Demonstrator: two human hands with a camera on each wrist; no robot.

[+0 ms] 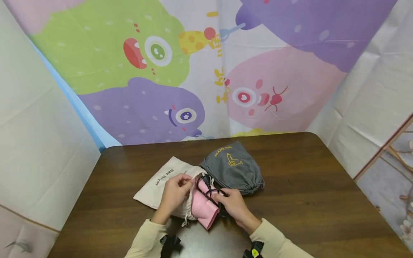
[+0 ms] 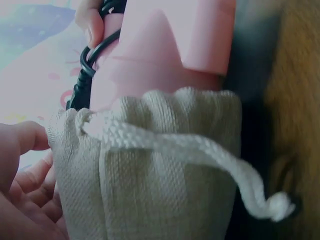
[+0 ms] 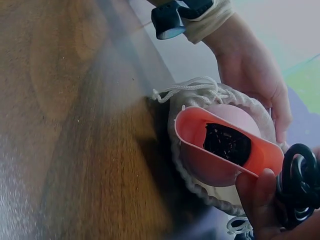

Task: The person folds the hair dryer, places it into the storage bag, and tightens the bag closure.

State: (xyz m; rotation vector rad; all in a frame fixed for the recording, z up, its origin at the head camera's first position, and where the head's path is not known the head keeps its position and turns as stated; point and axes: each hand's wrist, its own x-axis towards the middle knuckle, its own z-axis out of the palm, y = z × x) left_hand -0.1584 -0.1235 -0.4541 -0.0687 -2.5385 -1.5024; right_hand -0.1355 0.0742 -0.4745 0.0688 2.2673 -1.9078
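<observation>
Both hands work at the beige pouch (image 1: 161,184): left hand (image 1: 174,191) pinches its mouth, right hand (image 1: 235,206) clutches the black cord (image 1: 209,188) beside the pink dryer (image 1: 203,208); loops could snag the drawstring (image 2: 200,155).

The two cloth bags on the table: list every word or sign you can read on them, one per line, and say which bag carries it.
"Hair Dryer", dark print, on the beige drawstring bag.
"Dryer", yellow print, on the grey drawstring bag; any word before it is hidden in a fold.
A small yellow line drawing beside it on the grey bag, too small to make out.
</observation>
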